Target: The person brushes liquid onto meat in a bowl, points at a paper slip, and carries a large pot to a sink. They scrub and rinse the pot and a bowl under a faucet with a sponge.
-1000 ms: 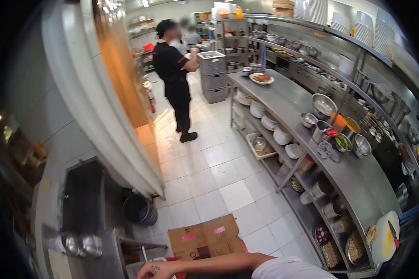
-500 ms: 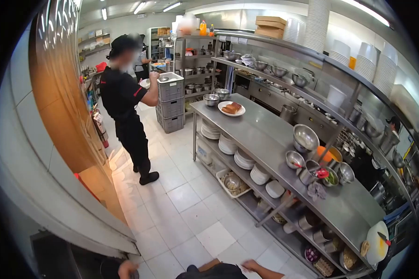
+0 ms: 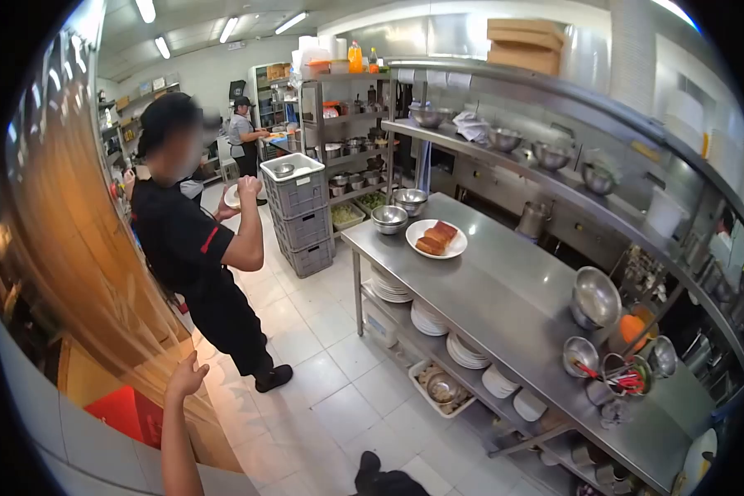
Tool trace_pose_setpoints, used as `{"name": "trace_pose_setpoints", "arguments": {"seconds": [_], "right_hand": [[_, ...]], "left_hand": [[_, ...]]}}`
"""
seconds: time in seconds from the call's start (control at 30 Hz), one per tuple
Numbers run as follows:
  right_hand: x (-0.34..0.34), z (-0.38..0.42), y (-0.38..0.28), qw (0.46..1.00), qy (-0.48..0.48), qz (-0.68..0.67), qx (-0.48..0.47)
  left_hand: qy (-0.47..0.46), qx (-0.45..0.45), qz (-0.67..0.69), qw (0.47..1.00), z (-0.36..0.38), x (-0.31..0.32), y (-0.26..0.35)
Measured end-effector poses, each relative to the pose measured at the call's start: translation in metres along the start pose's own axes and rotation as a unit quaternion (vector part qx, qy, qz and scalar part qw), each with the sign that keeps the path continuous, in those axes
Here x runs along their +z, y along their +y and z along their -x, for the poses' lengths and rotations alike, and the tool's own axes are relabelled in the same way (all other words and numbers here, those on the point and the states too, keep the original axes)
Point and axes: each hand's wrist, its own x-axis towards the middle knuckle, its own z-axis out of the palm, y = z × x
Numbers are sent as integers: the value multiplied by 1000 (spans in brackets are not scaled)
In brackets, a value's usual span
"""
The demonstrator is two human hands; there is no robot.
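Observation:
My left hand (image 3: 188, 377) is raised at the lower left, the forearm coming up from the bottom edge. At least one finger is stretched upward, and nothing shows in the hand. It overlaps the lower edge of a clear plastic strip curtain (image 3: 99, 223) that hangs over an orange-brown panel. Below the hand is a red object (image 3: 124, 417), partly hidden behind the wall edge. My right hand is out of view. My dark shoe (image 3: 368, 469) shows on the tiled floor at the bottom.
A person in black (image 3: 194, 223) stands ahead, holding a white bowl (image 3: 232, 197). Grey stacked crates (image 3: 304, 231) stand beyond. On the steel table (image 3: 504, 285) at right are a plate of browned meat (image 3: 438, 240) and metal bowls (image 3: 388, 217). Another person (image 3: 244, 136) works at the back.
My view has moved forward, nearer the person in black and the steel table. My left hand has risen to the curtain; my right hand has left the view.

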Motion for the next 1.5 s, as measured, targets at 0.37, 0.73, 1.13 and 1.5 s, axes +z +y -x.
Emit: {"name": "trace_pose_setpoints", "arguments": {"seconds": [0.37,0.73,1.13,1.5], "right_hand": [[-170,-58,-301,932,46,-348,-91],[-202,-99,-474,872,218,-370,-235],[-233,-144,-558,843,231,-409,-264],[-267,-161,-565,857,214,-393,-257]], "left_hand": [[155,9,30,987,-174,56,-52],[320,-12,148,936,-285,102,-89],[145,-61,151,976,-358,140,-99],[49,-83,72,993,-332,206,-157]]}}
